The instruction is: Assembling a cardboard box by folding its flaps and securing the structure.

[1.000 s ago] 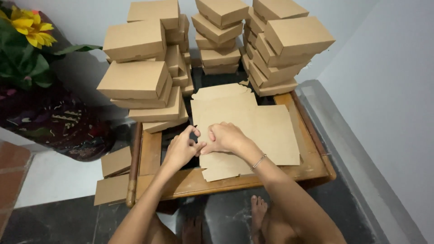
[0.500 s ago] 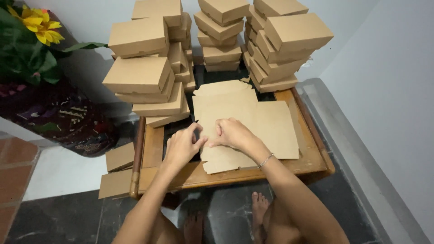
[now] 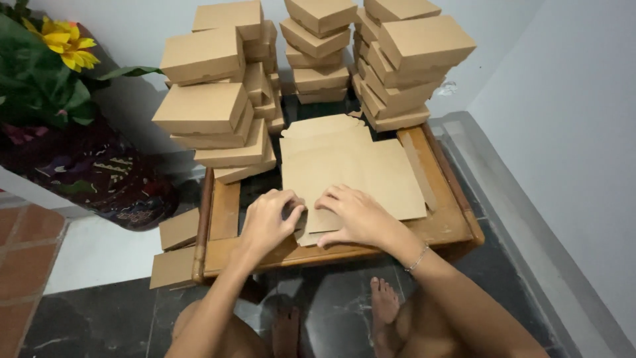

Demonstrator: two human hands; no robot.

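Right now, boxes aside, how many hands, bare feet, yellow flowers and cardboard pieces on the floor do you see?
Hands: 2, left hand, right hand
Bare feet: 2
Yellow flower: 1
Cardboard pieces on floor: 2
Total: 7

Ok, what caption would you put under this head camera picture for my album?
Two hands, left hand and right hand, press on flat cardboard lying on a wooden table, stacked boxes behind.

Folded boxes are crowding the far end of our wooden table (image 3: 450, 225).

We are seeing stacks of closed brown cardboard boxes (image 3: 218, 113) piling up against the white wall (image 3: 570, 119), a yellow flower (image 3: 66, 45) leaning over a dark patterned pot (image 3: 99, 176) at left, and cardboard pieces (image 3: 173, 248) lying on the dark floor (image 3: 86, 325).
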